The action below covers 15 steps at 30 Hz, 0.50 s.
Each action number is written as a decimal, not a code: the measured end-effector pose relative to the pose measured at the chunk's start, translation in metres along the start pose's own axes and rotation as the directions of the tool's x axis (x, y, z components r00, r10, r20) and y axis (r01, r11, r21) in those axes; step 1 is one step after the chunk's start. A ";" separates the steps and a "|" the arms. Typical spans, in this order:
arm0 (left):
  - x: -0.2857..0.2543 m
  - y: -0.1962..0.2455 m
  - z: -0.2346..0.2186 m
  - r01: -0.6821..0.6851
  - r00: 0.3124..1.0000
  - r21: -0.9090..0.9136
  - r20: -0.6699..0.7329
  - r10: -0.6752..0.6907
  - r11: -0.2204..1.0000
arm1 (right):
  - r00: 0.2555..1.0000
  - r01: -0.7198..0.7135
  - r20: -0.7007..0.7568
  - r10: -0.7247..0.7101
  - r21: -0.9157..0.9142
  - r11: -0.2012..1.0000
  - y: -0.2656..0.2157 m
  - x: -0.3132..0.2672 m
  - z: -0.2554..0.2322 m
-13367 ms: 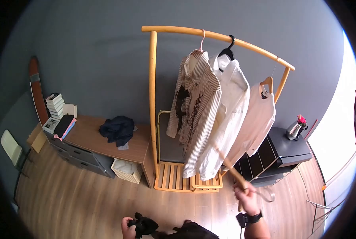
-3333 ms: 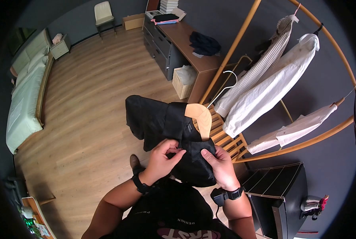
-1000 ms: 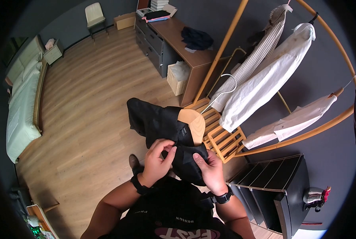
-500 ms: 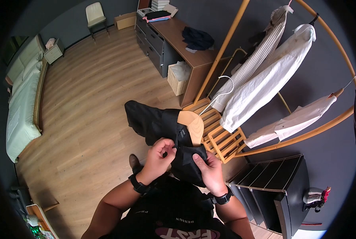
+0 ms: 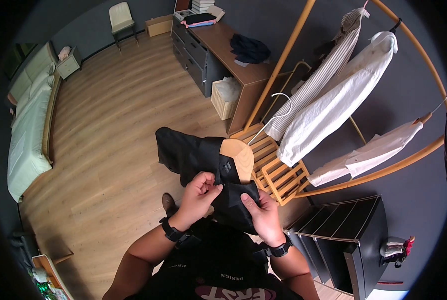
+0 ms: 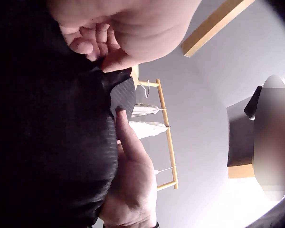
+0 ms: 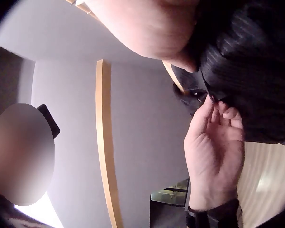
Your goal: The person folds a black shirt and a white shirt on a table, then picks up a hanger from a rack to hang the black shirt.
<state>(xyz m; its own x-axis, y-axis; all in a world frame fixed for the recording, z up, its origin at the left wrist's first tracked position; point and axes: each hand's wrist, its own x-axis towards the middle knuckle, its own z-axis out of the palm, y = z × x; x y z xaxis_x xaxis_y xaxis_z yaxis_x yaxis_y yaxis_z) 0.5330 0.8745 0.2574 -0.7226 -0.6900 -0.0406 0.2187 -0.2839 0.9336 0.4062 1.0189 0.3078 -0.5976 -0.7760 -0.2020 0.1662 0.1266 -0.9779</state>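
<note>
Wooden floor below; both hands (image 5: 203,189) pinch black shirt (image 5: 193,152) — label unreadable

We're looking at a home bedroom for sure: a bed (image 5: 26,125) down the left edge, a wooden clothes rack (image 5: 383,170) with hanging shirts (image 5: 333,110) at the upper right, a desk with drawers (image 5: 218,55) at top centre, and wood flooring (image 5: 108,165).

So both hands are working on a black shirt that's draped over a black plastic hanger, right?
Not quite: the hanger is light wood with a metal hook, not black plastic, as the head view shows. The rest holds: the left hand and the right hand both pinch the black shirt draped over it.
</note>
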 end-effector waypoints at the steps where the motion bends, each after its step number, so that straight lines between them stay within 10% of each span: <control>1: -0.001 0.001 0.000 -0.015 1.000 0.095 -0.014 0.017 0.995 | 1.000 0.000 0.000 0.000 0.000 1.000 0.001 0.000 0.000; 5: 0.000 0.003 0.005 -0.067 0.997 0.321 -0.024 0.079 0.945 | 1.000 -0.002 0.007 0.002 -0.013 1.000 0.006 0.000 0.001; 15: 0.000 -0.010 0.008 -0.008 1.000 0.129 -0.022 0.010 0.992 | 1.000 0.001 -0.003 -0.001 -0.100 0.995 0.013 -0.001 -0.002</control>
<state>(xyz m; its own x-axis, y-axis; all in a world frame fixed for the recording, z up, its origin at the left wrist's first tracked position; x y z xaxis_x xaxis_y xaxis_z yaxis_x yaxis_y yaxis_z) 0.5253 0.8823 0.2513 -0.7057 -0.7074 -0.0386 0.1380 -0.1907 0.9719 0.4071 1.0230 0.2956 -0.6002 -0.7742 -0.2012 0.0869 0.1870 -0.9785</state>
